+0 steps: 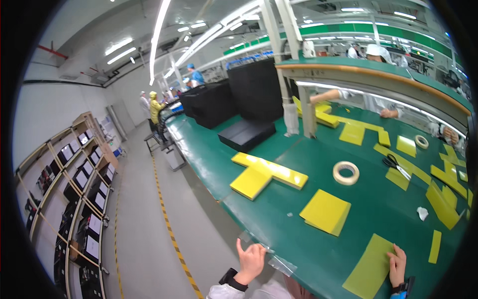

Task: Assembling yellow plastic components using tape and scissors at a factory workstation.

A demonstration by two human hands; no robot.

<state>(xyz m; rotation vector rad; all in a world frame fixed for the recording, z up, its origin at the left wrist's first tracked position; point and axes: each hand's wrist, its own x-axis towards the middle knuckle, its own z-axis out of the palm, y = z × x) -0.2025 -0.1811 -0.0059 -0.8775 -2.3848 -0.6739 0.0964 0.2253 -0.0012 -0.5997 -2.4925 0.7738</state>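
Observation:
At the table's near edge, my left hand (252, 260) has one finger raised and the others bent together on a small strip of clear tape (268, 248). Another piece of clear tape (283, 265) hangs from the edge just beside it. My right hand (397, 266) rests with fingers apart on the right edge of a flat yellow sheet (367, 269). Beyond lies a folded yellow sheet (326, 212), its layers slightly askew. Farther left is a T-shaped yellow piece (269, 174), and a roll of cream tape (345, 173) lies on its side to its right.
Black scissors (397, 166) lie among several yellow pieces at right, near a crumpled white scrap (422, 214). A flat black box (247, 134) and taller black boxes (256, 89) stand far left. Across the table, under a raised shelf (371, 74), a co-worker's arms (326, 96) reach in.

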